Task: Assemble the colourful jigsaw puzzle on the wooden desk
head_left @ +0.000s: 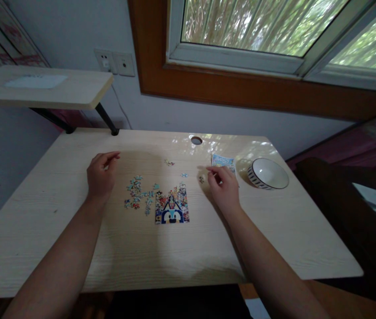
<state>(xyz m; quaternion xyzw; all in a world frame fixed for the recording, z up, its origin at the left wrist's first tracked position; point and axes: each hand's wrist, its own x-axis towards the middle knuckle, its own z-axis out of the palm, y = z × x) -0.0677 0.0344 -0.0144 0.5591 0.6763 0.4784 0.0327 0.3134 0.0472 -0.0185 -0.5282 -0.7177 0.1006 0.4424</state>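
Apparently mid-assembly | puzzle part-built | left hand, right hand: fingers curled, pinch unclear | next: likely matching loose pieces

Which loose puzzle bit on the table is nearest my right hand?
The small dark bit just left of your right hand; the other loose bits lie farther left.

We count one left hand, one right hand, one part-built puzzle, one bowl, one printed blue sheet, one desk, one shelf, two visible shelf legs, two wall sockets. Loose pieces: over ten, too small for us to tally.
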